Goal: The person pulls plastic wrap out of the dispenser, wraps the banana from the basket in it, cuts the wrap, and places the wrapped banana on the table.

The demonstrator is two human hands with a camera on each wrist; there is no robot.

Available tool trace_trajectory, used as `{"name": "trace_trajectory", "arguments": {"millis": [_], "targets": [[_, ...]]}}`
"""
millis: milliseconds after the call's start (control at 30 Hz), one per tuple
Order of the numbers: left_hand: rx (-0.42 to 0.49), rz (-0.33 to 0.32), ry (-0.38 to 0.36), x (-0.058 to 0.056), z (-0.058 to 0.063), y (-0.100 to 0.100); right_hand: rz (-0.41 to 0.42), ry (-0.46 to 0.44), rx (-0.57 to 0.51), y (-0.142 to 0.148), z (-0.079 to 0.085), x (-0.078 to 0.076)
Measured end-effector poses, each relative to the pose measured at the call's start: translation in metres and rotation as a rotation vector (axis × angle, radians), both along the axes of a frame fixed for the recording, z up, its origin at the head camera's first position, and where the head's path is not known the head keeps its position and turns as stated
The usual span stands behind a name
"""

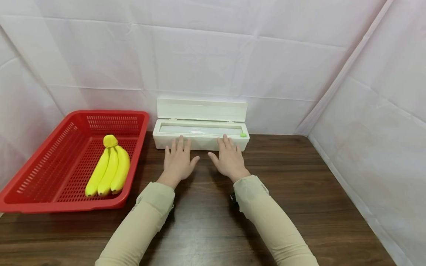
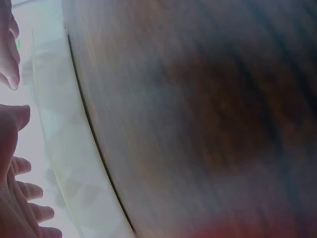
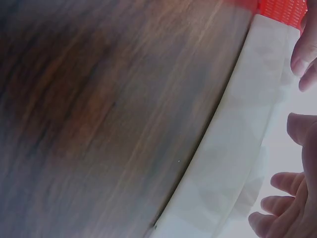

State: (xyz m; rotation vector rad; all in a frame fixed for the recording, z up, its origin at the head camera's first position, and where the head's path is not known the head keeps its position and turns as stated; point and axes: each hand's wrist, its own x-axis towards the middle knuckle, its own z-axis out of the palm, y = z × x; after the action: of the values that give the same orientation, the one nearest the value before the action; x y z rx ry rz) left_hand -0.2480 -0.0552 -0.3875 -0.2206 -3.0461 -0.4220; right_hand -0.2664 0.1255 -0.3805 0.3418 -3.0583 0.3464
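Note:
A long white box (image 1: 201,143) stands at the back of the table, its hinged lid (image 1: 201,110) raised behind it. It looks like a cling-film dispenser, with a small green slider (image 1: 243,135) at the right end of its front edge. My left hand (image 1: 178,161) is spread with straight fingers, palm down, just in front of the box's left half. On the other side my right hand (image 1: 229,157) mirrors it, fingertips overlapping the front face in the head view. Both wrist views show the box's front wall (image 2: 64,114) beyond the fingers. Neither hand holds anything.
A red plastic basket (image 1: 134,170) stands on the left side, holding a bunch of yellow bananas (image 1: 113,168). White cloth walls (image 1: 199,55) close off the back and sides of the dark wooden table (image 1: 316,207).

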Motion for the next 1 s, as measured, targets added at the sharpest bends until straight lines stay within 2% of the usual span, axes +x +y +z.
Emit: {"name": "trace_trajectory", "arguments": {"millis": [333,567,1000], "targets": [[-0.009,0.009,0.041,-0.008,0.002,-0.005,0.006,0.028,0.008,0.004,0.004,-0.006],[-0.004,0.015,0.044,-0.013,0.004,-0.008,0.006,0.036,0.013,0.010,0.006,-0.012],[-0.034,0.049,0.081,-0.026,0.006,-0.021,-0.005,0.072,0.091,0.021,0.017,-0.030]]}}
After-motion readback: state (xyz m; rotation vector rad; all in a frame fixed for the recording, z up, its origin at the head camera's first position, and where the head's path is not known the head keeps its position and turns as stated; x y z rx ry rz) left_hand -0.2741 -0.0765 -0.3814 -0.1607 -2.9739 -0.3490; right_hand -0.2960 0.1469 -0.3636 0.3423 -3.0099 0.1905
